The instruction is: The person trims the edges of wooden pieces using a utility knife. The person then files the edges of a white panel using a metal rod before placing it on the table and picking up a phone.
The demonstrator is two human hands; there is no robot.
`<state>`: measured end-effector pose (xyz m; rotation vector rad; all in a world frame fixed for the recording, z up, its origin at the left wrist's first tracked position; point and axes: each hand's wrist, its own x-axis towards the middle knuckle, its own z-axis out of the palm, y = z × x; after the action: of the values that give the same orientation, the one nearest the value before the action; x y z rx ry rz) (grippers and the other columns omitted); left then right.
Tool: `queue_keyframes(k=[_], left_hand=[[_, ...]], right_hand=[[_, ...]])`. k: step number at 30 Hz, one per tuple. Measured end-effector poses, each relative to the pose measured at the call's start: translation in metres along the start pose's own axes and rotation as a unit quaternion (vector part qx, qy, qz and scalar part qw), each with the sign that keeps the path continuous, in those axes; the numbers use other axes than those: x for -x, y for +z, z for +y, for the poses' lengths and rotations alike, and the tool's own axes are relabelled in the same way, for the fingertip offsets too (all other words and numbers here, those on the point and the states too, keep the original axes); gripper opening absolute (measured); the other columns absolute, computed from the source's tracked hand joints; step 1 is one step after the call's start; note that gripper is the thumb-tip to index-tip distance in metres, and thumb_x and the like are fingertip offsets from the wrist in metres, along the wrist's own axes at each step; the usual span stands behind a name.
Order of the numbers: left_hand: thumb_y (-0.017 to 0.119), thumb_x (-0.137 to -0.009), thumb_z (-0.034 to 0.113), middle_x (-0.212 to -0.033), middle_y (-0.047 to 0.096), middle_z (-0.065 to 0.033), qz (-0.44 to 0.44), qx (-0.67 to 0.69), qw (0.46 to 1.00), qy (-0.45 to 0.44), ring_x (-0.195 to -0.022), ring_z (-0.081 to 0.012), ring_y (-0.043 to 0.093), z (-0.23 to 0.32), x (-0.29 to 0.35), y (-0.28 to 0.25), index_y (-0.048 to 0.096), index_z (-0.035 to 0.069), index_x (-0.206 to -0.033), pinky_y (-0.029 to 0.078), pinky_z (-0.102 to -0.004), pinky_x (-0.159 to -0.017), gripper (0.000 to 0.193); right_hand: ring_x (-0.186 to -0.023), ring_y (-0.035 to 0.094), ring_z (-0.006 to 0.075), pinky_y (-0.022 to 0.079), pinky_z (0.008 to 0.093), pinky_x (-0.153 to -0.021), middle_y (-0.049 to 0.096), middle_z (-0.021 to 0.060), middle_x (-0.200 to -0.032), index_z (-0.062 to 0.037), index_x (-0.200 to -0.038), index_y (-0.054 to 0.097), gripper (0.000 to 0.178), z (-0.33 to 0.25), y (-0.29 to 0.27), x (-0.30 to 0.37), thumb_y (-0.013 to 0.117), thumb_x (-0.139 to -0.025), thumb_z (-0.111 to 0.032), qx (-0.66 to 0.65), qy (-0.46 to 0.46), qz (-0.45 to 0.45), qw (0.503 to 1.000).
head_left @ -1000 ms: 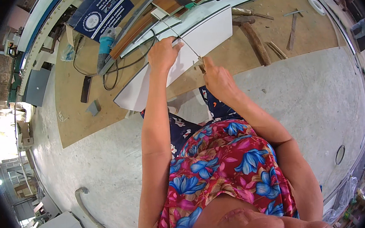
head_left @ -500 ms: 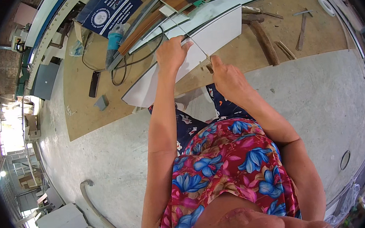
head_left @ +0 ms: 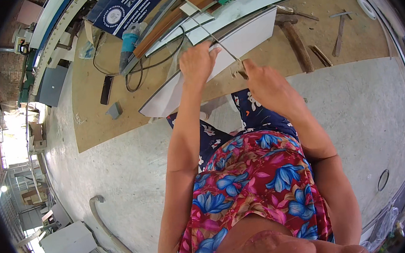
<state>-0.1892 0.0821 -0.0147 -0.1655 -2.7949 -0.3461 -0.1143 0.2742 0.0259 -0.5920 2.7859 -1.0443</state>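
White panel [head_left: 252, 33] lies along near edge of brown sheet [head_left: 93, 130], looks 1 piece. Left hand [head_left: 198, 62] clasps its far rim; right [head_left: 265, 81] grips thin tool [head_left: 225, 47] across it. I'd judge work unfinished.

Your panel [head_left: 252, 33] is plain white with a dark edge; your slim rod [head_left: 225, 47] is dull grey. Your top [head_left: 245, 185] carries blue and pink flowers on red, your trousers [head_left: 253, 109] a pale print on navy. Noted near you: a teal and grey power tool [head_left: 129, 41], a dark blue box [head_left: 102, 6] with white print, a tan sheet [head_left: 92, 118], a grey floor [head_left: 355, 133].
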Motion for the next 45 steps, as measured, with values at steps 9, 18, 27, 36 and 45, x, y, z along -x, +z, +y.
queue_keyframes(k=[9,18,27,36,45], left_hand=[[0.068,-0.079,0.044,-0.082,0.069,-0.0138,-0.002,-0.018,1.000,0.000,-0.076,-0.0320,0.067,-0.008,-0.009,0.003,0.071,0.014,-0.101,0.051,-0.0414,-0.066,0.037],[0.068,-0.079,0.040,-0.075,0.067,-0.0168,-0.005,0.002,0.999,-0.037,-0.072,-0.0331,0.066,0.004,-0.001,-0.002,0.072,0.014,-0.097,0.050,-0.0437,-0.065,0.032],[0.067,-0.080,0.041,-0.084,0.068,-0.0164,-0.064,0.026,0.995,-0.072,-0.081,-0.0348,0.066,0.011,-0.001,-0.012,0.071,0.016,-0.101,0.051,-0.0439,-0.072,0.033],[0.067,-0.080,0.041,-0.083,0.068,-0.0168,-0.057,0.025,0.997,-0.055,-0.081,-0.0352,0.065,0.007,-0.001,-0.009,0.071,0.015,-0.101,0.050,-0.0451,-0.070,0.034],[0.068,-0.079,0.036,-0.075,0.067,-0.0161,-0.037,0.020,0.998,-0.050,-0.073,-0.0333,0.066,0.008,0.002,-0.009,0.071,0.012,-0.088,0.050,-0.0435,-0.067,0.026]], right_hand=[[-0.074,0.058,0.0488,0.045,0.0548,-0.066,0.058,0.0311,-0.072,0.0051,-0.114,0.042,0.035,-0.007,-0.026,0.034,0.051,-0.080,0.000,-0.038,0.026,0.101,0.994],[-0.071,0.057,0.0498,0.044,0.0556,-0.064,0.058,0.0313,-0.071,0.0044,-0.111,0.041,0.033,0.010,0.029,0.016,0.052,-0.081,-0.001,-0.057,0.024,0.076,0.995],[-0.071,0.058,0.0499,0.043,0.0556,-0.065,0.058,0.0305,-0.070,0.0038,-0.116,0.039,0.037,0.009,0.039,0.018,0.051,-0.081,-0.001,-0.033,0.031,0.089,0.995],[-0.070,0.057,0.0493,0.043,0.0544,-0.063,0.057,0.0301,-0.069,0.0036,-0.120,0.038,0.041,0.009,0.041,0.025,0.051,-0.081,0.001,-0.027,0.041,0.075,0.996],[-0.071,0.057,0.0497,0.043,0.0547,-0.063,0.057,0.0297,-0.069,0.0038,-0.120,0.039,0.041,0.006,0.038,0.029,0.051,-0.080,0.001,-0.034,0.048,0.071,0.996]])
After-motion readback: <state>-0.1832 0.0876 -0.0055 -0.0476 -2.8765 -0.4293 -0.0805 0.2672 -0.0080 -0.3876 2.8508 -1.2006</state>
